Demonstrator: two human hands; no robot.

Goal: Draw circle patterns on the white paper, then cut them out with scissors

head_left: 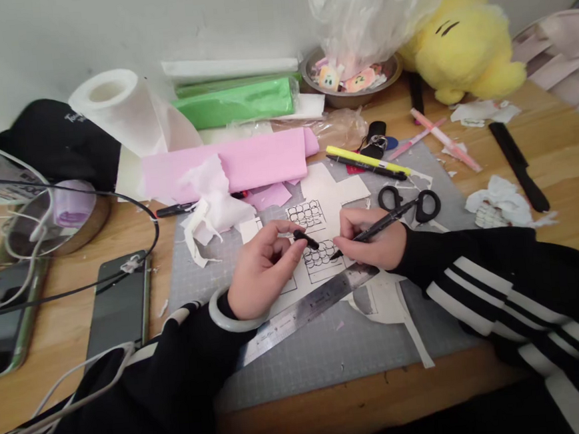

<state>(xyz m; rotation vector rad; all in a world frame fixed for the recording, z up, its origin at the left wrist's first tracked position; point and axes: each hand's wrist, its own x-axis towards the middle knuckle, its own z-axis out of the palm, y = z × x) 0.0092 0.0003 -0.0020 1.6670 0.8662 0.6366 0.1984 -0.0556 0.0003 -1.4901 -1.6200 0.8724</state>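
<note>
My right hand (377, 238) grips a black pen (386, 221), its tip down at a drawing on white paper (295, 287). The drawing (317, 253) shows rows of rounded outlines, and a similar one lies just above it. Between thumb and fingertips, my left hand (266, 265) pinches a black pen cap (305, 238) over the paper. A metal ruler (307, 310) lies slantwise across the paper's lower part, below both hands. Black-handled scissors (426, 206) rest just beyond my right hand, partly hidden by it and the pen.
A grey cutting mat (291, 370) lies under the paper, with paper scraps (412, 321) on it. Folded pink paper (265, 159), a paper roll (110, 104) and green packs (240, 100) stand behind. A phone (118, 301) with cables lies left; a yellow plush toy (466, 42) sits back right.
</note>
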